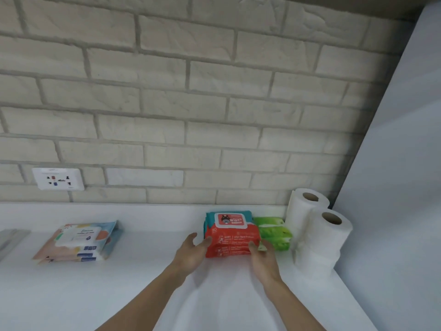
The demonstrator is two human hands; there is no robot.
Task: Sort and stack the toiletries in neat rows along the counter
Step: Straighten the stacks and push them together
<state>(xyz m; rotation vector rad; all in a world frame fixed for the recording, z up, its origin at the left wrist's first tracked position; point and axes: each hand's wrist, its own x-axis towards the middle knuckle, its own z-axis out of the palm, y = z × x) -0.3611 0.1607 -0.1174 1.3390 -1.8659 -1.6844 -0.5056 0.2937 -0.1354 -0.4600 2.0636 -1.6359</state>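
Head view. Stack of red wipes packs [230, 237] lies flat on the white counter [143, 271], right of centre and close to the far wall. The top pack shows a teal band and a red flap lid.

Left hand [193, 250] is at the stack's left side, fingers fairly straight, tips touching the pack edge. Right hand [263, 255] is at the near right corner, fingers extended against the front face. Neither grip is curled round the stack; both are spread wide.

Green packs [274, 232] are stacked just right of the red ones; whether they touch, cannot tell. White paper rolls [317, 232] stand upright further right, in the corner by a white panel [393, 163].

Pastel wipes packs [78, 242] are stacked well apart to the left. Wall socket [58, 179] sits in the brick wall [214, 103] above them.
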